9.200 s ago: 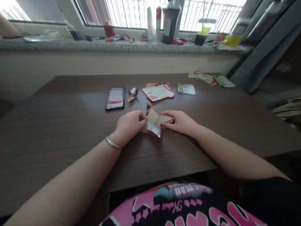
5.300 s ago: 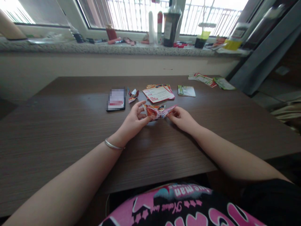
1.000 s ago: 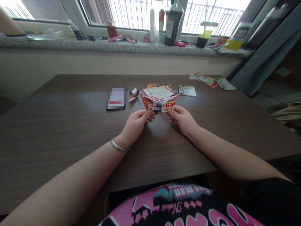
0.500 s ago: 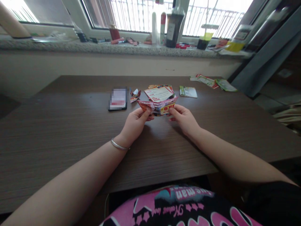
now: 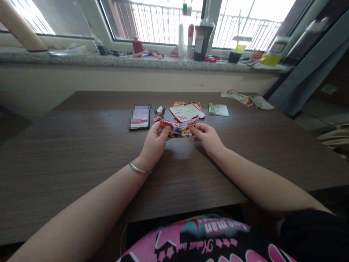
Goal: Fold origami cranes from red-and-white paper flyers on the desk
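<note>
while the left hand pinches the nine o'clock end of a creased printed paper over the table, the right hand pinches its three o'clock end; beyond lie a crumpled scrap near ten and a leaflet pile at one.

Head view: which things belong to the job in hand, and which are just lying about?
In use:
- colourful folded paper, pinched by the left hand and right hand
- probably the printed sheets behind it, similarly coloured

Apparently lying about:
- phone-like device, partly pixelated
- small crumpled paper
- green-and-white papers
- loose slips, far right
- dark cup on the windowsill
</note>
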